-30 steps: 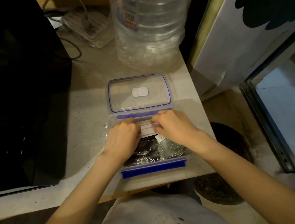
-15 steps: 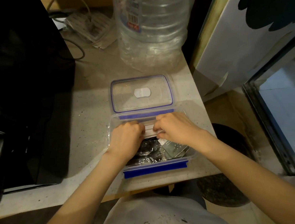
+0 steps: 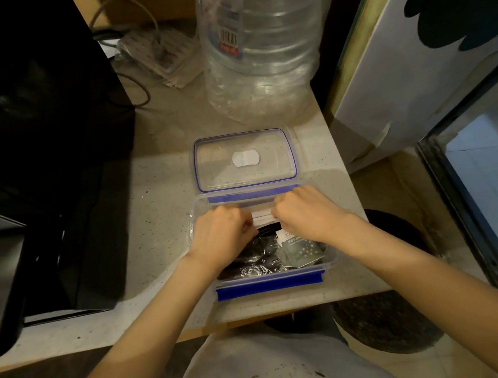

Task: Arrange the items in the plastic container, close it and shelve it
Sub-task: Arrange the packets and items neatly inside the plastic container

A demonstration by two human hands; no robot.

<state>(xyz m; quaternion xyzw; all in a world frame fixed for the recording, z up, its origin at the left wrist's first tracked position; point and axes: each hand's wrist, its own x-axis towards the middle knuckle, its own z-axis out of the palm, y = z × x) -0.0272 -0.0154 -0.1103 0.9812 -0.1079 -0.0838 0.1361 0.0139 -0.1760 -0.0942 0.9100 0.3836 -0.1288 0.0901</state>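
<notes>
A clear plastic container (image 3: 269, 287) with blue clips sits open near the counter's front edge. Its clear lid (image 3: 244, 159), blue-rimmed with a white centre patch, lies flat just behind it. Inside are a dark foil packet (image 3: 301, 250), crinkled black plastic-wrapped items (image 3: 252, 263) and a stack of white flat packets (image 3: 262, 216) at the far side. My left hand (image 3: 222, 235) and my right hand (image 3: 306, 211) are both inside the container, fingers curled on the two ends of the white packets. What lies under the hands is hidden.
A large clear water bottle (image 3: 260, 47) stands behind the lid. A big black appliance (image 3: 38, 145) fills the left side, with cables and a power strip (image 3: 156, 53) behind. A white panel (image 3: 428, 55) and a glass-fronted cabinet (image 3: 481, 200) stand to the right. The counter edge (image 3: 252, 322) is close.
The view has shifted slightly. Both hands stay in the container on the white packets, and my right hand has drawn a little toward the left one.
</notes>
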